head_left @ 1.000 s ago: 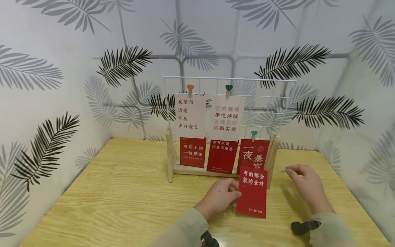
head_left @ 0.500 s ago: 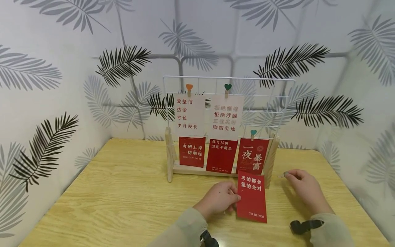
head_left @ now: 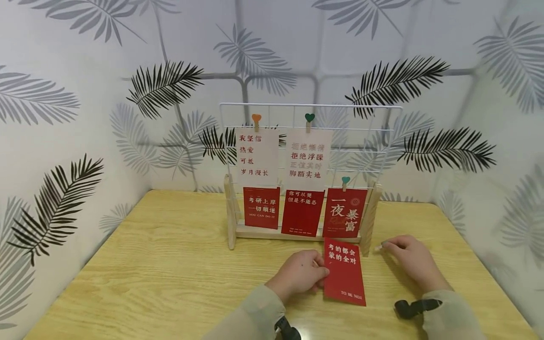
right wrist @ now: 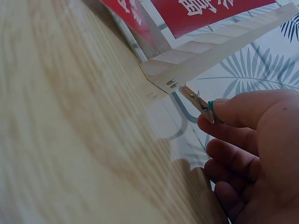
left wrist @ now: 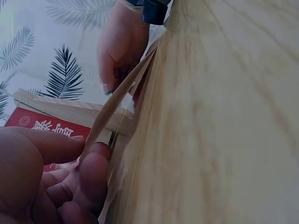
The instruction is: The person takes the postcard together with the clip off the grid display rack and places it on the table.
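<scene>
Since the frame of one second ago, the red card (head_left: 344, 278) has come lower and now leaves the writing of the hanging card (head_left: 346, 212) uncovered, while the right hand (head_left: 414, 259) has moved closer to it, bringing the small wooden clip (right wrist: 196, 101) along. Left hand (head_left: 302, 270) pinches the red card at its left side, between the thumb and the curled fingers, and right hand pinches the clip between thumb and index finger. A bit of teal shows beside this thumb, probably the ornament of the clip

The red card is in front of the right part of the rack (head_left: 230, 215), over the surface (head_left: 161, 264), a little tilted, with its writing to the viewer. Whether its lower edge touches the surface, I cannot tell

I judge that this card is very light and thin, rather bendable, for it looks slightly curved in the left wrist view. Its face may be somewhat smooth, so it is better to hold it softly by the side edge, without creasing, and to keep the top edge free. The clip is also light, but its spring should be stiff; it asks for firm pressure at the tail ends
</scene>
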### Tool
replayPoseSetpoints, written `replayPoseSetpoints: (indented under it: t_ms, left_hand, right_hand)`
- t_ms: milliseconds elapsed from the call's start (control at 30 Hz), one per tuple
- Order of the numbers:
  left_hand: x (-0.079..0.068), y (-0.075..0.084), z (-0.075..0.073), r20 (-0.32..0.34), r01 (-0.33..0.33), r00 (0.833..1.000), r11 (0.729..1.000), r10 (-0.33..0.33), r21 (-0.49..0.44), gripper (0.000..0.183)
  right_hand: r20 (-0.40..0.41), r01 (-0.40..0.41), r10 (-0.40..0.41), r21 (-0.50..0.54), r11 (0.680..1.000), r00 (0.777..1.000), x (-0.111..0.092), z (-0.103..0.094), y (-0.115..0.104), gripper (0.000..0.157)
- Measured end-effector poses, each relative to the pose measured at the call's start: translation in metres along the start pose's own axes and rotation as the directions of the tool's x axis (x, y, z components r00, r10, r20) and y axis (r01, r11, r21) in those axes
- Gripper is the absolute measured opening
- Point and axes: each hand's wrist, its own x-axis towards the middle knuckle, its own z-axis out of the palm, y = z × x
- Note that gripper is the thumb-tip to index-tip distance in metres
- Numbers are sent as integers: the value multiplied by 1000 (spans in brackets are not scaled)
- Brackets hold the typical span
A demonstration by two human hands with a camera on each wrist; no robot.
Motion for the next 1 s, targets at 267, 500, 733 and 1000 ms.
replayPoseSetpoints:
  t_ms: [267, 500, 733, 1000]
  left_hand:
    - [-3, 3, -1, -1, -12, 1000, 991, 12, 132, 17]
    - [-3, 4, -2, 3, -23, 1000, 980, 23, 199, 21]
    - [-3, 3, -4, 16, -58, 998, 965, 56, 255, 20]
    - [-2, 1, -4, 6, -92, 996, 959, 94, 267, 14]
  right_hand:
    - [-2, 25, -26, -48, 999, 1000, -1, 2, -5, 34]
    - [-22, 78, -81, -133, 988, 996, -2, 2, -9, 26]
    - [-26, 103, -109, -175, 979, 994, -2, 4, -13, 20]
    - [-16, 43, -46, -156, 987, 999, -2, 3, -17, 28]
